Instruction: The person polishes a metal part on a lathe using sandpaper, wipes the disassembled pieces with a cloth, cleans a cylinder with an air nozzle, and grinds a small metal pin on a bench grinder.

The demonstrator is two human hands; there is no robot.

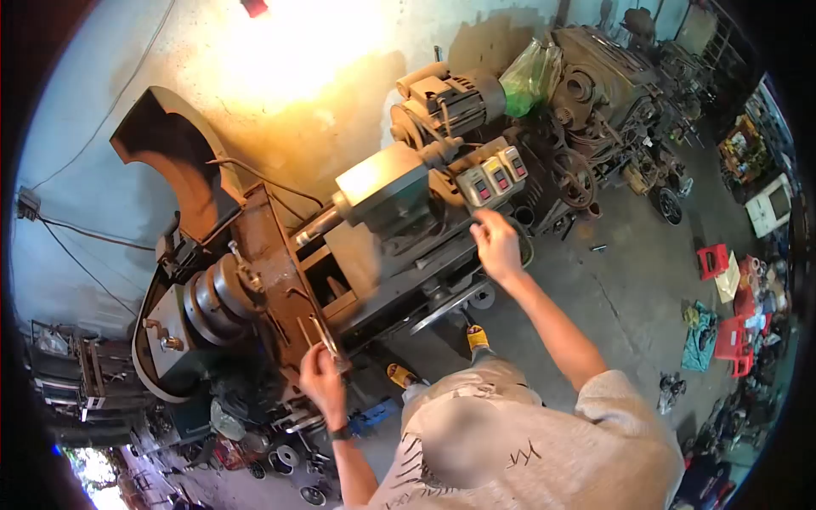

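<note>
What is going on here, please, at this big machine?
A person is standing at a workshop machine, working bare-handed. The left hand is at a shiny metal bar by the edge of a rusty tray; whether it grips the bar is hard to tell. The right hand, fingers bent, is close to the push-button switch boxes, but contact is not clear. An electric motor sits beyond the boxes, and a stepped pulley is at the left.

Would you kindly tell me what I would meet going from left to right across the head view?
Wall-mounted box, stepped pulley, left hand, right hand, handwheel, upper red stool, white boxy object.
</note>
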